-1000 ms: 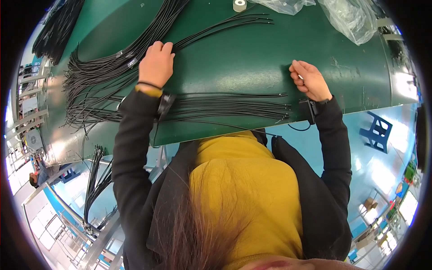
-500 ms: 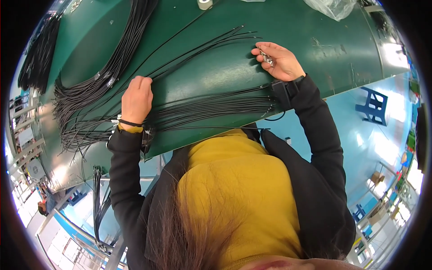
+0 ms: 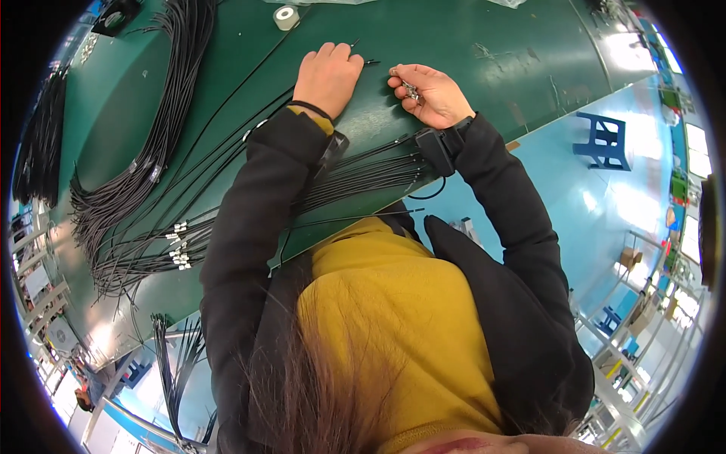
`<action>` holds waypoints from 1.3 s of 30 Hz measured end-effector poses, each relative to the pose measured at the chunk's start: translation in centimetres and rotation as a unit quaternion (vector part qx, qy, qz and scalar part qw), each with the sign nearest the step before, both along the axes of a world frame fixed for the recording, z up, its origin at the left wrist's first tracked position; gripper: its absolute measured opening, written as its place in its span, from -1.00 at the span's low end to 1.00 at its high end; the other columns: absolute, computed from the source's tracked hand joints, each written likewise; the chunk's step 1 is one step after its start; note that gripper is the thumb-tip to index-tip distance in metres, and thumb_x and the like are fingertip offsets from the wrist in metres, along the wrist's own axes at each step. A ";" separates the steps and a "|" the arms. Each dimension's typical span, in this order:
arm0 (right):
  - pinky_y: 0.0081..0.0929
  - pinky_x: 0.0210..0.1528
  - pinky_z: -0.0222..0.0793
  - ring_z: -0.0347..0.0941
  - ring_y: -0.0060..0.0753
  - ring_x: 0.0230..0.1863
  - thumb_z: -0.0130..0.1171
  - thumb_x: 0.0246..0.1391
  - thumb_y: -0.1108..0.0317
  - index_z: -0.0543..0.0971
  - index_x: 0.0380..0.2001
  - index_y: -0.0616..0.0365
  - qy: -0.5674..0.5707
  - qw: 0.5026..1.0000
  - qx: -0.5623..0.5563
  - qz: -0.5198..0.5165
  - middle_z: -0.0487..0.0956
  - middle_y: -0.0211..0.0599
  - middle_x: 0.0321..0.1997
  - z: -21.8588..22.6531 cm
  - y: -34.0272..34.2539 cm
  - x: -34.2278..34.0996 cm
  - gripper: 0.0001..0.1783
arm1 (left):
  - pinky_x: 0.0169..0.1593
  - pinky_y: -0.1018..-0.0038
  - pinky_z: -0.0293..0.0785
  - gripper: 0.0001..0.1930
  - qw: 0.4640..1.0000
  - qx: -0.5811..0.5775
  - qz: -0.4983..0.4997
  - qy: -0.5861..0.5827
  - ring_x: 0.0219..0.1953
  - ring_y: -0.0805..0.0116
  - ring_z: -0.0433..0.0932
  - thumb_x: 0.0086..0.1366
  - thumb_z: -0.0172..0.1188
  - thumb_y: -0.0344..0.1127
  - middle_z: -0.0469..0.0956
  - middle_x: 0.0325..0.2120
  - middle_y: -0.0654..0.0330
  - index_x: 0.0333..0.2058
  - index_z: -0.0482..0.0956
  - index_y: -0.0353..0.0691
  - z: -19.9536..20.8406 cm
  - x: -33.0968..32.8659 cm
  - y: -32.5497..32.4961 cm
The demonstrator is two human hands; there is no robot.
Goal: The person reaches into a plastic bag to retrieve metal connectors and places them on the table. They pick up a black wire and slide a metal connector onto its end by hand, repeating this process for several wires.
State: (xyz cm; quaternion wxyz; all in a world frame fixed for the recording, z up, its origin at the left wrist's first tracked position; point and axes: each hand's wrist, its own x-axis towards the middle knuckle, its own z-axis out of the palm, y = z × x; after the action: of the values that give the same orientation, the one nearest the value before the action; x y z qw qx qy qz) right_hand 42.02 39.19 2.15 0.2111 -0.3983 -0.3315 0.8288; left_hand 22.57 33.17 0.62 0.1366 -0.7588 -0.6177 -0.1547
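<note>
My left hand (image 3: 327, 78) is closed around a few thin black cables (image 3: 261, 108) close to their far ends, and the tips stick out past its knuckles. Its fingertips are hidden underneath. To its right, my right hand (image 3: 435, 97) is curled around several small silvery metal parts (image 3: 411, 92), with thumb and forefinger together. What that pinch holds, if anything, is too small to make out. Between my forearms and the table's near edge lies a row of black cables (image 3: 363, 175). White pieces (image 3: 179, 246) sit on cables left of my left forearm.
A thick looped bundle of black cables (image 3: 178, 83) lies on the green table (image 3: 484, 91) at left, with another dark bundle (image 3: 44, 144) beyond. A white roll (image 3: 286, 17) stands at the back. More cables (image 3: 178, 371) hang below the table. A blue stool (image 3: 603, 142) is at right.
My left hand has moved right and away from me along the cables to near their ends. My right hand stays curled around the metal parts. The whole view has shifted slightly.
</note>
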 end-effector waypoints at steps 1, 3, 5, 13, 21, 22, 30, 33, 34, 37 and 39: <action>-0.77 -0.51 0.24 0.31 -0.69 -0.46 0.10 0.23 0.29 0.49 -0.26 0.19 -0.016 1.000 0.015 -0.017 0.48 -0.44 -0.38 -0.1 0.1 0.1 -0.82 | -0.33 0.33 0.47 -0.94 1.000 0.001 -0.004 -0.002 -0.33 0.25 0.48 0.11 0.15 -0.36 0.41 -0.49 0.23 -0.44 0.48 -0.17 0.0 0.2 0.0; -0.76 -0.52 0.24 0.31 -0.70 -0.47 0.10 0.22 0.28 0.50 -0.27 0.19 -0.031 0.998 0.029 -0.042 0.48 -0.45 -0.39 -0.2 0.1 0.1 -0.82 | -0.35 0.33 0.47 -0.96 0.995 0.021 -0.012 -0.097 -0.34 0.24 0.48 0.12 0.13 -0.38 0.41 -0.50 0.23 -0.46 0.47 -0.17 0.7 0.4 -1.2; -0.77 -0.52 0.24 0.31 -0.70 -0.48 0.11 0.22 0.27 0.50 -0.28 0.18 -0.017 0.999 0.029 -0.028 0.48 -0.46 -0.40 -0.1 0.0 -0.1 -0.82 | -0.36 0.34 0.46 -0.96 0.989 0.030 -0.014 -0.146 -0.34 0.24 0.49 0.13 0.12 -0.38 0.41 -0.50 0.23 -0.47 0.46 -0.17 1.2 1.0 -2.1; -0.77 -0.55 0.22 0.31 -0.71 -0.48 0.12 0.21 0.26 0.50 -0.30 0.18 0.024 0.999 0.026 -0.020 0.48 -0.46 -0.42 0.4 -0.3 0.2 -0.81 | -0.45 0.27 0.45 -0.97 0.970 0.008 -0.010 -0.243 -0.47 0.14 0.50 0.13 0.12 -0.44 0.39 -0.50 0.16 -0.45 0.45 -0.19 1.7 2.1 -3.2; -0.77 -0.56 0.19 0.30 -0.71 -0.47 0.11 0.22 0.27 0.49 -0.28 0.21 -0.078 0.986 0.140 0.048 0.48 -0.43 -0.39 1.4 -2.0 -0.9 -0.80 | -0.43 0.26 0.45 -0.98 0.973 -0.005 -0.029 -0.229 -0.47 0.09 0.49 0.15 0.13 -0.44 0.41 -0.51 0.15 -0.42 0.47 -0.21 2.0 2.7 -3.9; -0.76 -0.55 0.19 0.30 -0.71 -0.46 0.10 0.22 0.27 0.49 -0.27 0.21 -0.112 0.975 0.176 0.079 0.48 -0.42 -0.37 1.5 -2.1 -1.1 -0.79 | -0.42 0.27 0.45 -0.97 0.960 0.022 -0.036 -0.278 -0.47 0.11 0.49 0.15 0.14 -0.43 0.42 -0.51 0.16 -0.41 0.49 -0.21 1.9 2.8 -3.8; -0.70 -0.54 0.20 0.32 -0.67 -0.42 0.05 0.25 0.28 0.49 -0.14 0.28 0.105 0.993 -0.031 0.046 0.50 -0.35 -0.29 1.8 -2.1 -0.4 -0.73 | -0.40 0.45 0.41 -0.93 0.880 0.006 0.003 -0.474 -0.49 0.32 0.47 0.13 0.24 -0.40 0.50 -0.51 0.21 -0.37 0.60 -0.20 3.1 2.2 -4.3; -0.72 -0.55 0.20 0.33 -0.66 -0.43 0.08 0.24 0.28 0.49 -0.15 0.28 0.090 0.995 0.018 0.029 0.51 -0.34 -0.30 1.1 -1.9 -0.1 -0.73 | -0.45 0.61 0.35 -0.93 0.882 -0.003 0.018 -0.472 -0.53 0.54 0.42 0.16 0.25 -0.42 0.51 -0.51 0.27 -0.37 0.61 -0.25 3.1 1.8 -4.3; -0.73 -0.55 0.20 0.33 -0.66 -0.43 0.09 0.23 0.28 0.49 -0.15 0.29 0.083 0.995 0.043 0.021 0.51 -0.34 -0.31 0.9 -1.8 0.0 -0.73 | -0.45 0.61 0.35 -0.93 0.887 -0.006 0.016 -0.462 -0.53 0.53 0.41 0.16 0.25 -0.42 0.51 -0.51 0.27 -0.36 0.61 -0.26 3.0 1.8 -4.4; -0.74 -0.57 0.20 0.33 -0.67 -0.44 0.14 0.20 0.28 0.49 -0.20 0.27 0.072 0.996 0.045 -0.018 0.51 -0.33 -0.33 0.5 -1.5 0.2 -0.75 | -0.45 0.59 0.35 -0.92 0.897 -0.011 0.013 -0.443 -0.55 0.51 0.41 0.16 0.24 -0.43 0.49 -0.52 0.26 -0.36 0.61 -0.26 3.0 1.9 -4.6; -0.75 -0.58 0.20 0.33 -0.67 -0.45 0.16 0.19 0.27 0.49 -0.23 0.26 0.067 0.996 0.046 -0.037 0.52 -0.32 -0.33 0.5 -1.5 0.1 -0.75 | -0.46 0.58 0.35 -0.92 0.898 -0.017 0.012 -0.439 -0.55 0.50 0.41 0.16 0.24 -0.43 0.49 -0.52 0.25 -0.35 0.61 -0.26 3.0 2.1 -4.7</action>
State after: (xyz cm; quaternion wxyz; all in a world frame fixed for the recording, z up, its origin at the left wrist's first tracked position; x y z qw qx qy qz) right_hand 42.16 37.65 2.63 0.2817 -0.3435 -0.3393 0.8292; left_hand 24.71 28.47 3.62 -0.1592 -0.6090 -0.6263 -0.4599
